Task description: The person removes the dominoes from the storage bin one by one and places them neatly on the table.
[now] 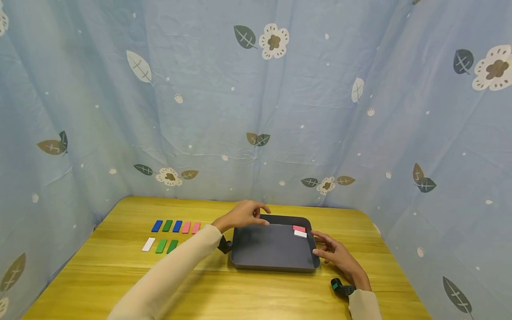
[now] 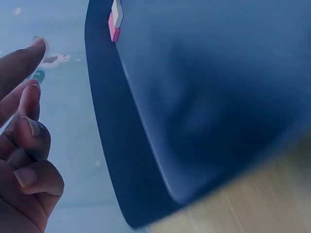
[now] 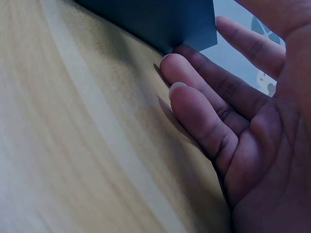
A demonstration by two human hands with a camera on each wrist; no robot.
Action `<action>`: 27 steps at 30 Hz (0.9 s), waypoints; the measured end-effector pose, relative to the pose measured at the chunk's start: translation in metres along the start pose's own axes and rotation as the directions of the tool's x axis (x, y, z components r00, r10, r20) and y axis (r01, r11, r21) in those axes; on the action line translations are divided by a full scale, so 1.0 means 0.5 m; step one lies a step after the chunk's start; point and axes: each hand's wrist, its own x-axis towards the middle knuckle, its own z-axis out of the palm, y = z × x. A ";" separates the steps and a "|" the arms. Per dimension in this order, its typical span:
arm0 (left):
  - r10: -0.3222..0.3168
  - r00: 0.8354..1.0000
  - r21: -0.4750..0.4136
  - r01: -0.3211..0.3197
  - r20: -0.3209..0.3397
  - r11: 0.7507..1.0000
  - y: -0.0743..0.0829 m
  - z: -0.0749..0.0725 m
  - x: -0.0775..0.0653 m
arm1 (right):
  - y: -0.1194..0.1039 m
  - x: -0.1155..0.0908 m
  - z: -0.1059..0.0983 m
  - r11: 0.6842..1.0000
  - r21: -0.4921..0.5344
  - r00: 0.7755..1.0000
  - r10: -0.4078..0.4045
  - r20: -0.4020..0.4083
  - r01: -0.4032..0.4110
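Note:
A shallow dark grey tray [image 1: 272, 251] lies on the wooden table. In its far right corner sit a pink block [image 1: 298, 228] and a white block [image 1: 300, 234], side by side and lying flat. My left hand [image 1: 242, 214] hovers over the tray's far left part, thumb and forefinger apart, holding nothing. The left wrist view shows its other fingers [image 2: 31, 131] loosely bent beside the tray wall [image 2: 114, 131]. At the tray's right side is my right hand [image 1: 337, 256], its fingers spread along the outer wall. In the right wrist view, fingertips [image 3: 177, 68] are right at the tray's corner.
Left of the tray, small flat blocks lie in two rows: blue [image 1: 157, 226], green [image 1: 167, 225] and pink [image 1: 186, 227] behind, white [image 1: 148, 244] and green [image 1: 161, 246] in front. My left forearm [image 1: 180, 271] partly covers the front row. A patterned blue curtain [image 1: 256, 111] surrounds the table.

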 end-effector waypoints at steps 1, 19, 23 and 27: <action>0.000 1.000 -0.005 0.000 0.004 1.000 0.002 0.005 0.006 | 0.000 0.000 0.000 1.000 -0.001 1.000 -0.001 -0.001 0.001; 0.014 0.999 -0.058 -0.011 0.052 0.998 0.029 0.100 0.089 | -0.001 0.001 0.000 1.000 0.016 1.000 0.018 -0.017 -0.018; 0.033 0.998 -0.033 -0.031 0.060 0.999 0.030 0.117 0.106 | 0.003 0.006 -0.004 1.000 0.010 0.999 0.028 -0.016 -0.028; 0.030 0.996 -0.020 -0.028 0.086 0.999 0.035 0.133 0.123 | 0.002 0.005 -0.004 1.000 0.009 1.000 0.019 -0.005 -0.019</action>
